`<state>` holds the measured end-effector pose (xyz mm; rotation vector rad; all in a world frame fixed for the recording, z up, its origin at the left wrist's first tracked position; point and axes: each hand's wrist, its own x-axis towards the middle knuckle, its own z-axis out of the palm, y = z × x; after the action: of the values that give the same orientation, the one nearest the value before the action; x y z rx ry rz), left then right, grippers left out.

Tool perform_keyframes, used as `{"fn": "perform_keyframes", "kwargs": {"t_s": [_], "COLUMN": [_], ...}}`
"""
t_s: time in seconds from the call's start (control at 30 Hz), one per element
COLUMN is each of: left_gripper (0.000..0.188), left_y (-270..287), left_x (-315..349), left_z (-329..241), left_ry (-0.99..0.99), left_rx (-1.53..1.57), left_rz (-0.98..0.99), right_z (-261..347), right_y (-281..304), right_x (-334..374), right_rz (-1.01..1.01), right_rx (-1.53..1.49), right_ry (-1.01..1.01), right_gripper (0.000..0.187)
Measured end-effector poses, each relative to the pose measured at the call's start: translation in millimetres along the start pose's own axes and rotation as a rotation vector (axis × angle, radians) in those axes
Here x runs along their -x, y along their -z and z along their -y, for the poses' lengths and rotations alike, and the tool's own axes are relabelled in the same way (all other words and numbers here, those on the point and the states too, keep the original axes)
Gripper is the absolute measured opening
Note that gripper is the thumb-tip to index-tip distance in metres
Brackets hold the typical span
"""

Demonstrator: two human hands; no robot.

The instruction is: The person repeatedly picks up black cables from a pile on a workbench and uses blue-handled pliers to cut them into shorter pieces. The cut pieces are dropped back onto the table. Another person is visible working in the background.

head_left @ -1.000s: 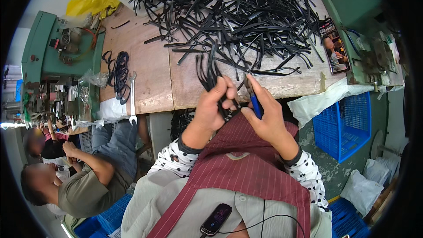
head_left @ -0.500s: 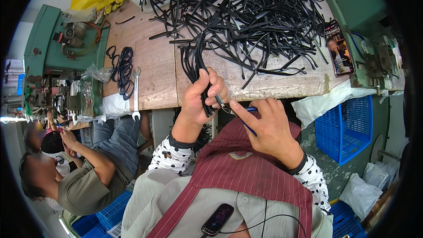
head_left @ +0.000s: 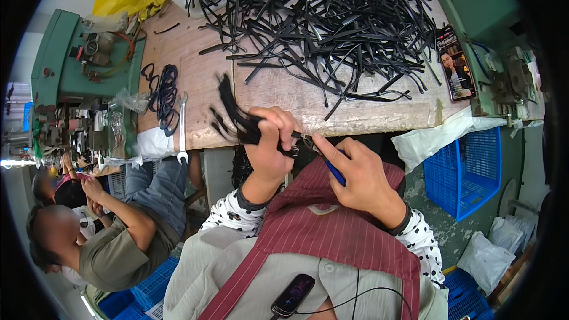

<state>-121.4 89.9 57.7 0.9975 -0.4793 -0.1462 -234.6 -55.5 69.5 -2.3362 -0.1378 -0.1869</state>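
Note:
My left hand [head_left: 269,151] is closed around a bundle of black spectacle temples [head_left: 233,109], whose long curved ends fan out over the table's front edge, blurred by motion. Their short ends poke out between thumb and fingers. In my right hand [head_left: 370,181] is a pair of blue-handled pliers [head_left: 335,172], the forefinger stretched along them. The metal jaws meet the end of one temple beside my left fingertips; whether they grip it is too small to tell. Beyond both hands, a big heap of black spectacle temples [head_left: 338,35] covers the wooden table [head_left: 204,92].
Left on the table lie a wrench [head_left: 182,124] and a dark looped cord [head_left: 165,98]. Green machines [head_left: 59,65] flank the table. A phone [head_left: 455,65] leans at the right. Blue crates [head_left: 462,172] stand below right. A person [head_left: 127,237] sits at the left.
My left hand has turned and lowered, so the bundle's long ends swing from upright to the left. The pliers stay close to the temple ends, my right hand shifting slightly.

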Motion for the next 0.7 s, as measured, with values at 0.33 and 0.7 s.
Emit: {"fn": "perform_keyframes", "kwargs": {"t_s": [0.33,0.7], "left_gripper": [0.031,0.031], "left_y": [-8.8,11.0], "left_x": [13.4,-7.8], "left_z": [1.8,9.4], "left_ry": [-0.167,0.365], "left_rx": [-0.373,-0.008], "left_rz": [-0.037,-0.240], "right_z": [3.7,0.2], "right_y": [-2.8,-3.5], "right_x": [-0.6,2.5], "right_rz": [0.105,0.106], "right_rx": [-0.276,-0.290], "right_ry": [-0.151,-0.234], "right_gripper": [0.081,0.082]}}
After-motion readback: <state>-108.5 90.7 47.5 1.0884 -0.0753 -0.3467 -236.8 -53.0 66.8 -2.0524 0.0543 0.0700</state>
